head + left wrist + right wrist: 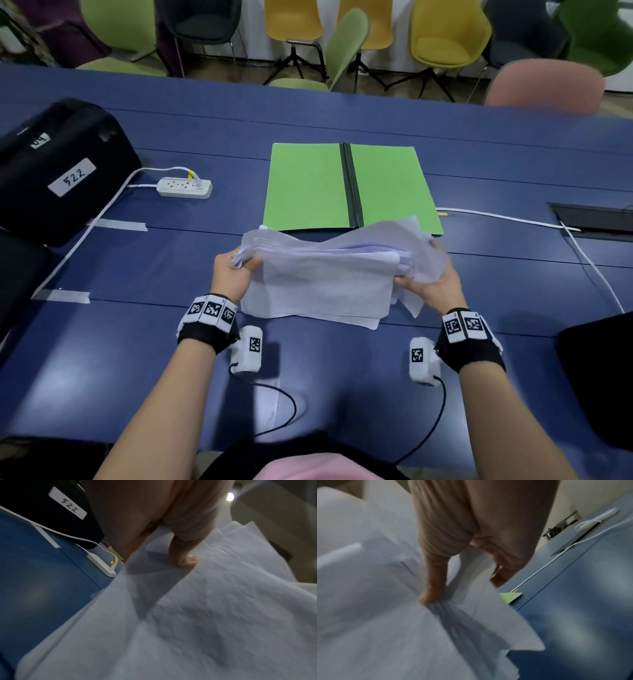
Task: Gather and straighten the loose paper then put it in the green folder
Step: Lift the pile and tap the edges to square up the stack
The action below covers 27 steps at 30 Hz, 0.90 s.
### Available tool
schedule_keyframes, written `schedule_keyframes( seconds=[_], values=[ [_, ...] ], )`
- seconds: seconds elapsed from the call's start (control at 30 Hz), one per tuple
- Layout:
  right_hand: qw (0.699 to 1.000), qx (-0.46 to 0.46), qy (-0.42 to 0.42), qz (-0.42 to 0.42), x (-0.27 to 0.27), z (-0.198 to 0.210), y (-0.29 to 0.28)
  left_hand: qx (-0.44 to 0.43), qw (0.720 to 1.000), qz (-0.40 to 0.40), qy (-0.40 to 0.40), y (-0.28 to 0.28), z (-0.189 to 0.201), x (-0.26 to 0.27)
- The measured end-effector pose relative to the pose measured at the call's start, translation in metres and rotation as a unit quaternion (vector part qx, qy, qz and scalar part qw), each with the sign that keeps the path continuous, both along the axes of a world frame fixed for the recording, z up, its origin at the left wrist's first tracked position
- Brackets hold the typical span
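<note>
On the blue table (479, 164), near edge at 6 o'clock:
Paper: one uneven stack of loose white paper (318, 274), sheet count not readable, edges fanned and corners out of line; its lower edge rests on the table.
Left hand (229, 270): one, at the stack's 9 o'clock end, thumb (185, 555) on top and fingers under, pinching the sheets.
Right hand (431, 277): one, at the 3 o'clock end, thumb (433, 588) pressed onto the top sheet, fingers curled round the edge.
Green folder (308, 185): one, lying open and flat at 12 o'clock from the stack, two green leaves with a dark spine between; the paper's far edge overlaps its near edge.
Power strip (185, 186): one, white, at 10 o'clock, one plug in it.
Black cases: one with a label reading 522 (72, 176), at 9 o'clock.
Tape strips (120, 225): two, left of the stack.
Chairs (445, 34): several behind the table, exact count unclear.
</note>
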State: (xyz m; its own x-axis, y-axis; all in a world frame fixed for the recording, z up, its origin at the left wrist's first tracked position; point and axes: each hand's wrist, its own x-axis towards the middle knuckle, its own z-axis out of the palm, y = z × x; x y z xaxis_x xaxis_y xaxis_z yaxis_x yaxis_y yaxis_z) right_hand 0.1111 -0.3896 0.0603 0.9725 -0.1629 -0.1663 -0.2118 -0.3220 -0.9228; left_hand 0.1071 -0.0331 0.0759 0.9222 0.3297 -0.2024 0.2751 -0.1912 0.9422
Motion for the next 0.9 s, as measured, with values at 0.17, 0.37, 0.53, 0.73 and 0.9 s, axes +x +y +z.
schedule_keyframes(
  seconds=[0.17, 0.37, 0.53, 0.73, 0.9],
  values=[
    [0.989, -0.045, 0.059, 0.127, -0.003, 0.005, 0.006, -0.006, 1.000, 0.010, -0.008, 0.018, -0.001, -0.003],
    [0.980, 0.025, 0.055, 0.192, -0.009, -0.003, 0.020, -0.009, 0.999, 0.022, -0.029, 0.013, 0.005, 0.004],
    [0.998, 0.000, 0.052, -0.037, -0.016, -0.013, 0.052, -0.057, 0.998, 0.017, 0.011, 0.004, 0.001, 0.005],
    [0.988, 0.074, 0.007, -0.133, -0.016, 0.016, 0.069, -0.064, 0.996, 0.056, -0.013, -0.023, 0.013, 0.003],
    [0.978, 0.149, -0.110, -0.100, -0.028, 0.050, 0.060, -0.090, 0.988, 0.083, -0.093, -0.037, 0.026, -0.005]
  ],
)
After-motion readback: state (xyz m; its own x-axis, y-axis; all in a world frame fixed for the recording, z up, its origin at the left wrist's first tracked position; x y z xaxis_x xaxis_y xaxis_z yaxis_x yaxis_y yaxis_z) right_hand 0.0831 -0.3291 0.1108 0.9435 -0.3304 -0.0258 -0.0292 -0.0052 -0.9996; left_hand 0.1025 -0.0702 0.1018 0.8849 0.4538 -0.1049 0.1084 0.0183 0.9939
